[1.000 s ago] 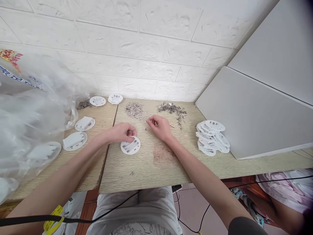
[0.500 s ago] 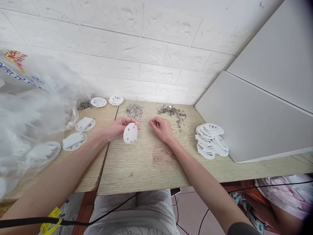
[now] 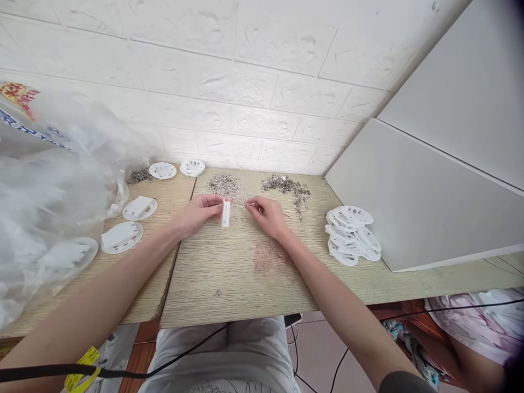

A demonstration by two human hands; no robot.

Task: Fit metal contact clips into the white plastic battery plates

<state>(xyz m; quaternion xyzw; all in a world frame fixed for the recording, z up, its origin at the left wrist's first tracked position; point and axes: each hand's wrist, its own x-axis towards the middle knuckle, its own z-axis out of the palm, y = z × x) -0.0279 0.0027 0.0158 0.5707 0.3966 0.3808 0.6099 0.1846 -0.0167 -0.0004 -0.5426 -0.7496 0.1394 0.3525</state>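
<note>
My left hand (image 3: pixel 200 213) holds a white round plastic disc (image 3: pixel 226 213) by its edge, above the table. The disc is turned nearly side-on, so its slotted face hardly shows. Just to the right, my right hand (image 3: pixel 268 214) is closed in a pinch, its fingertips a little apart from the disc. What lies between those fingertips is too small to make out. Behind the hands lie a heap of small silvery metal pieces (image 3: pixel 224 184) and a second, darker heap of metal pieces (image 3: pixel 285 184).
A pile of white discs (image 3: pixel 352 234) stands at the right, beside a grey panel (image 3: pixel 434 202). Several more discs (image 3: pixel 140 208) lie at the left, near a clear plastic bag (image 3: pixel 61 180). A black cable (image 3: pixel 123 373) crosses in front of me. Behind the table rises a white brick-patterned wall (image 3: pixel 196 82).
The disc in my left hand has turned from showing its slotted face to nearly side-on. My right hand has shifted slightly left, still pinched. The whole view has shifted a little.
</note>
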